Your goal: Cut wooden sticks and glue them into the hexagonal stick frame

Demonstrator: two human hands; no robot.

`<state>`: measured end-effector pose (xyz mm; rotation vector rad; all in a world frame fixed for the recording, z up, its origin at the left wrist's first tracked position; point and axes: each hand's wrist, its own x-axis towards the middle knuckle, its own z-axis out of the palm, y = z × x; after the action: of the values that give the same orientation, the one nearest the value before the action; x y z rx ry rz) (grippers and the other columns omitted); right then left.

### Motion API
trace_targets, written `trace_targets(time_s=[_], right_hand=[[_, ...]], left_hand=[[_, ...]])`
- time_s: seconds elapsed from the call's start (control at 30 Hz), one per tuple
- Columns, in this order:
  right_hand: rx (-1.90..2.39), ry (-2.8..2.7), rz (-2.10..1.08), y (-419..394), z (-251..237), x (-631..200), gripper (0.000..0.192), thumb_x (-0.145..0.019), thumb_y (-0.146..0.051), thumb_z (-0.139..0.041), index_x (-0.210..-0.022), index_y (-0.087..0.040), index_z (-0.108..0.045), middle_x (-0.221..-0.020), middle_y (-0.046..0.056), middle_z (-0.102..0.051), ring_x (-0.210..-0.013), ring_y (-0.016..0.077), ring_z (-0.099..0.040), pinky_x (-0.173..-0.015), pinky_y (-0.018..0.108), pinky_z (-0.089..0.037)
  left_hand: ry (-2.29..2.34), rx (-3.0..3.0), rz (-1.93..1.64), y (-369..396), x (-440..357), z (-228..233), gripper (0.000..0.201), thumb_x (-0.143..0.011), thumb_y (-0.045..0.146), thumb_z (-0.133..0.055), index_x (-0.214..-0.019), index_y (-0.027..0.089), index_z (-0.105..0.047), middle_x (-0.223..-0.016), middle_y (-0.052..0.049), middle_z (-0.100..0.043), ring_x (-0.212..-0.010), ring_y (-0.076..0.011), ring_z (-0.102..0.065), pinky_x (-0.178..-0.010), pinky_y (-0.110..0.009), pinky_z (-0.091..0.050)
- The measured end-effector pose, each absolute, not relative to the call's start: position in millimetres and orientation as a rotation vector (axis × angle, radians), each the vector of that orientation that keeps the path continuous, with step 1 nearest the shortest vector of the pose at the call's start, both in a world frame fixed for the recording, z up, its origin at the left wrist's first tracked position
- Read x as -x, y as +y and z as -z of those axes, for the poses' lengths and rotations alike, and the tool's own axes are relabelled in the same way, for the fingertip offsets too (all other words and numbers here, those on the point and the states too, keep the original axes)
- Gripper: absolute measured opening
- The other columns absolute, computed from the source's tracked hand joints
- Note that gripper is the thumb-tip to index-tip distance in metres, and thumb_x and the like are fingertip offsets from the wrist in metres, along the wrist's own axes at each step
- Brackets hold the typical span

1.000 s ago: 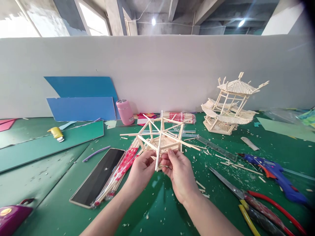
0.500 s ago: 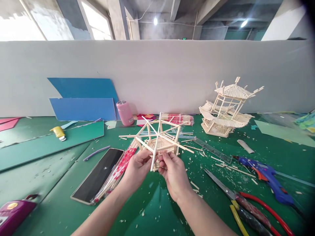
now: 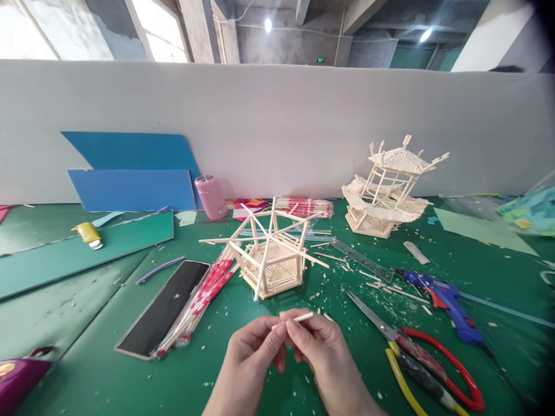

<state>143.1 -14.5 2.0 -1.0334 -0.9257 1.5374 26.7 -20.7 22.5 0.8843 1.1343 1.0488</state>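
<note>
1. The hexagonal stick frame (image 3: pixel 271 260) stands on the green mat (image 3: pixel 104 370), its long sticks jutting out on all sides above the base
2. Near side of the frame: a bare strip of mat with only small chips, then both hands, the left hand (image 3: pixel 251 358) and right hand (image 3: pixel 323 358), pinching a short stick (image 3: pixel 297 318)
3. Left of the frame: a packet of sticks (image 3: pixel 203 300) touches its base, a phone (image 3: pixel 162 309) just beyond
4. Right of the frame: loose stick offcuts, a metal ruler (image 3: pixel 362 260), then scissors (image 3: pixel 416 352) and a blue glue gun (image 3: pixel 442 297)
5. Behind the frame: another stick packet (image 3: pixel 303 206), a pink bottle (image 3: pixel 210 197), the wall
6. Far right of the frame: a finished stick pavilion (image 3: pixel 385 190), well apart
</note>
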Motion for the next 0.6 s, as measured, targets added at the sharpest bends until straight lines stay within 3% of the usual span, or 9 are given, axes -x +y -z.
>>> trace_targets(time_s=[0.23,0.37,0.43,0.53,0.6], right_hand=[[1.025,-0.661,-1.364,-27.1,-5.7,-155.6,0.018,-0.07,-0.038,-0.067,-0.077,-0.022,-0.07,-0.053,-0.004,-0.052,-0.05,0.0074,-0.042,-0.049,0.02,-0.036],[0.99,-0.67,-1.343,-34.1,-10.6,-149.6,0.014,-0.069,-0.037,-0.067,-0.077,-0.026,-0.07,-0.057,-0.003,-0.059,-0.051,0.0082,-0.046,-0.051,0.021,-0.039],[1.065,-0.821,-1.278,-36.2,-14.1,-158.4,0.016,-0.072,-0.038,-0.063,-0.08,-0.027,-0.07,-0.069,0.0,-0.065,-0.059,0.0115,-0.053,-0.054,0.022,-0.043],[1.387,-1.12,-0.926,-34.2,-15.1,-211.1,0.025,-0.073,-0.04,-0.059,-0.092,-0.026,-0.067,-0.098,0.006,-0.065,-0.089,0.0211,-0.059,-0.073,0.03,-0.046],[1.704,-1.18,-0.522,-28.6,-7.9,-270.9,0.032,-0.068,-0.044,-0.059,-0.094,-0.026,-0.064,-0.098,0.007,-0.065,-0.086,0.0239,-0.06,-0.073,0.035,-0.046]], left_hand=[[1.067,-0.72,-1.13,-19.3,-47.1,-26.4,0.016,-0.066,0.028,-0.071,-0.067,0.012,-0.069,-0.057,-0.002,-0.061,-0.048,-0.008,-0.044,-0.051,-0.02,-0.036],[0.902,-0.572,-1.151,-19.9,-56.1,-32.8,0.016,-0.069,0.028,-0.069,-0.066,0.012,-0.068,-0.045,0.003,-0.048,-0.05,-0.0095,-0.044,-0.057,-0.023,-0.04],[0.898,-0.563,-1.163,-18.9,-56.8,-35.3,0.015,-0.069,0.026,-0.069,-0.065,0.012,-0.067,-0.046,0.003,-0.047,-0.05,-0.0085,-0.042,-0.055,-0.021,-0.038],[0.973,-0.61,-1.19,-15.9,-51.5,-36.6,0.014,-0.07,0.025,-0.069,-0.065,0.011,-0.066,-0.054,0.001,-0.052,-0.05,-0.0067,-0.04,-0.052,-0.018,-0.033],[1.005,-0.663,-1.198,-14.1,-46.0,-35.2,0.015,-0.071,0.026,-0.068,-0.067,0.012,-0.066,-0.054,0.002,-0.051,-0.051,-0.0068,-0.04,-0.052,-0.018,-0.032]])
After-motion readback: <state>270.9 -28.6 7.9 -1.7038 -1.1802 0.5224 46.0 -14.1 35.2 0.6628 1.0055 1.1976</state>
